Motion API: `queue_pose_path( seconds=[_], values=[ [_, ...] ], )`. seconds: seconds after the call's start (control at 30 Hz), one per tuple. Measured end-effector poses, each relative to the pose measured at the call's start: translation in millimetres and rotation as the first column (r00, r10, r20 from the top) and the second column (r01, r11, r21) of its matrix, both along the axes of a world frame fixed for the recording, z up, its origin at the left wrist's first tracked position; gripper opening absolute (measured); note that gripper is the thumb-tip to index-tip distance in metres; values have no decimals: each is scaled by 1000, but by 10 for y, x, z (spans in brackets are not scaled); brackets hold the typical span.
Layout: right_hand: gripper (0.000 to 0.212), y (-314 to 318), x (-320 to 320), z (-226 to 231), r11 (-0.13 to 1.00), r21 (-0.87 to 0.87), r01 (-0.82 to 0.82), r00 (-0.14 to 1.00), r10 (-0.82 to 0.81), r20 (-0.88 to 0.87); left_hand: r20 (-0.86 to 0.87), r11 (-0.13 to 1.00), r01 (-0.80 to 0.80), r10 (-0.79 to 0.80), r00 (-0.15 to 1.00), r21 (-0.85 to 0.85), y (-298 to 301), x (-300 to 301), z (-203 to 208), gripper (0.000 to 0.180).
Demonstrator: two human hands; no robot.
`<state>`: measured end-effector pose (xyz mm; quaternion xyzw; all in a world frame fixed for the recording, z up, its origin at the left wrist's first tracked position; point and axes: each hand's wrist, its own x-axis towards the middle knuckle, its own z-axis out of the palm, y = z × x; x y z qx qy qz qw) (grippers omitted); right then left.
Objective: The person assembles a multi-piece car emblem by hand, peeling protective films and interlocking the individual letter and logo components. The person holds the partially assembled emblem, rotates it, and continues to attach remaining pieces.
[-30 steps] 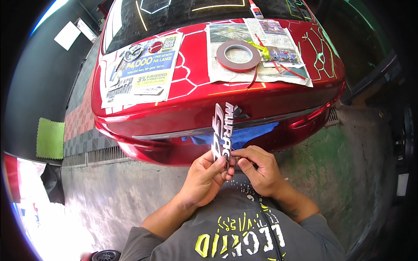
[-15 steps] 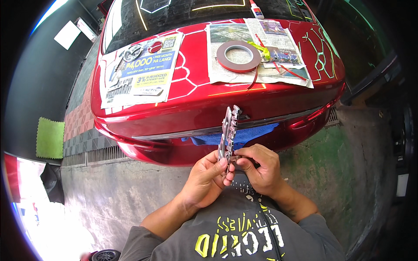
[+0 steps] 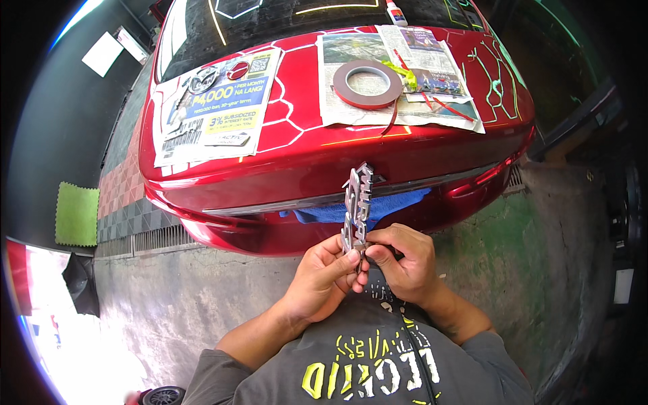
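Note:
A chrome car emblem (image 3: 362,202) made of joined raised letters stands nearly upright in front of my body, before the rear of the red car (image 3: 297,185). My left hand (image 3: 317,283) grips its lower end between thumb and fingers. Close against that same end, my right hand (image 3: 407,263) has its thumb and forefinger pinched together beside the emblem's right edge. Whatever lies in that pinch is too small to make out.
On the trunk lid, a newspaper sheet (image 3: 266,101) at left carries several emblems. Another newspaper (image 3: 432,118) at right bears a roll of red-edged tape (image 3: 342,94) and red tape strips. A white glue bottle (image 3: 397,15) stands beyond it. Blue cloth (image 3: 398,208) lies along the bumper.
The emblem has turned between my fingers, so its letters face me more broadly. Both hands keep nearly the same place and grip.

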<state>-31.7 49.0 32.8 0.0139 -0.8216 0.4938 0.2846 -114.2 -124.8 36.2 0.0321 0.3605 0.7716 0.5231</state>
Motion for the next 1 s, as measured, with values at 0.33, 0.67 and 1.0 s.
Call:
queue_pose_path(
  seconds=[0.33,0.67,1.0],
  values=[
    [16,-7,88,-83,975,-221,-22,993,47,109,-7,999,-19,20,1000,37,-19,5,41,18],
    [16,8,75,-78,977,-210,-40,995,58,81,-21,1000,7,-7,1000,10,-33,11,2,20],
    [14,9,51,-75,975,-214,-64,988,93,126,-108,997,50,-56,993,-57,-52,-62,21,19]
  ],
)
